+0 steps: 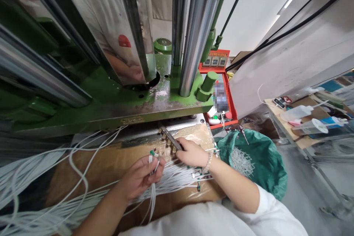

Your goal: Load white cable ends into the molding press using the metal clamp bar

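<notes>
My left hand (143,175) is closed around a few thin white cables (152,201); their ends, with a small green piece (152,152), stick up above the fingers. My right hand (192,153) grips the near end of a dark metal bar (170,138) with small blocks along its left side. The bar's far end lies by the edge of the machine's metal plate (185,122). Beneath both hands a bundle of white cables (177,179) spreads over brown cardboard (103,162). Several cable ends at the right carry green and dark connectors (198,184).
A green press (155,107) with steel columns (197,33) stands in front of me. Right of it are a red control box (233,107) and a green bag (265,162) holding white scraps. Bottles (297,113) stand on a side table. Loose cables (16,188) pile up at left.
</notes>
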Action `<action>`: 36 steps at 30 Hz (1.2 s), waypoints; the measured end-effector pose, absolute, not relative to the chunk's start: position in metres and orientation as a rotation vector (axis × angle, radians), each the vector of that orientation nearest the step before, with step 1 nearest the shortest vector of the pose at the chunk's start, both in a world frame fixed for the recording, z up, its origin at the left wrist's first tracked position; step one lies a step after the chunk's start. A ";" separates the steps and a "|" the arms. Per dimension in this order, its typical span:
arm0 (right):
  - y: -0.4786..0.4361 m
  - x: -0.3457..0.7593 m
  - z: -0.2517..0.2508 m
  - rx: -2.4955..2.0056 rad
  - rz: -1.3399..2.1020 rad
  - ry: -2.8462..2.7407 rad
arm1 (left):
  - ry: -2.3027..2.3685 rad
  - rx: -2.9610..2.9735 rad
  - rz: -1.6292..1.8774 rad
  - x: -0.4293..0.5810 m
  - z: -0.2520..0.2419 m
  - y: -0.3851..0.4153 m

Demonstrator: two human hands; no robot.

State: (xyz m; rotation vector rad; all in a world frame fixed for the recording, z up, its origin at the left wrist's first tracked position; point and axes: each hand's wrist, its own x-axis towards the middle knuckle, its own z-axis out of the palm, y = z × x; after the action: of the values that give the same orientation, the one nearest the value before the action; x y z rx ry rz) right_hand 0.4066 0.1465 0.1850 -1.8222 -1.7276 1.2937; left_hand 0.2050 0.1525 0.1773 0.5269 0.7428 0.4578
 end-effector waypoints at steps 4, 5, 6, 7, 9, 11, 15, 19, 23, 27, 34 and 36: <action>0.150 0.399 0.158 -1.520 1.785 -0.936 | 0.913 0.484 0.538 0.215 0.177 0.164; 0.151 0.397 0.152 -1.450 1.862 -0.807 | 0.983 0.492 0.549 0.218 0.176 0.167; 0.151 0.396 0.147 -1.393 1.887 -0.732 | 1.050 0.509 0.549 0.219 0.175 0.169; 0.151 0.395 0.143 -1.345 1.877 -0.703 | 1.102 0.534 0.537 0.221 0.174 0.170; 0.148 0.395 0.139 -1.260 1.834 -0.680 | 1.151 0.622 0.479 0.224 0.171 0.171; 0.143 0.395 0.135 -1.218 1.774 -0.714 | 1.170 0.745 0.399 0.228 0.169 0.170; 0.136 0.395 0.131 -1.302 1.583 -0.953 | 1.245 0.943 0.297 0.235 0.169 0.164; 0.136 0.394 0.133 -1.423 1.325 -1.235 | 1.253 1.028 0.268 0.240 0.170 0.163; 0.134 0.392 0.133 -1.443 1.089 -1.446 | 1.234 1.033 0.293 0.243 0.169 0.162; 0.133 0.389 0.130 -1.415 0.893 -1.585 | 1.258 0.974 0.305 0.243 0.168 0.163; 0.136 0.396 0.136 -1.370 1.148 -1.403 | 1.312 0.877 0.515 0.230 0.174 0.183; 0.137 0.397 0.134 -1.351 1.243 -1.331 | 1.317 0.820 0.538 0.229 0.174 0.187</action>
State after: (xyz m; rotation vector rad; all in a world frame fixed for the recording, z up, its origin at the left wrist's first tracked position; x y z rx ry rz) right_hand 0.3966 0.1365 0.1342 -1.3512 -1.3311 1.2431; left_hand 0.2290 0.1865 0.1743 0.8204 1.3172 0.5380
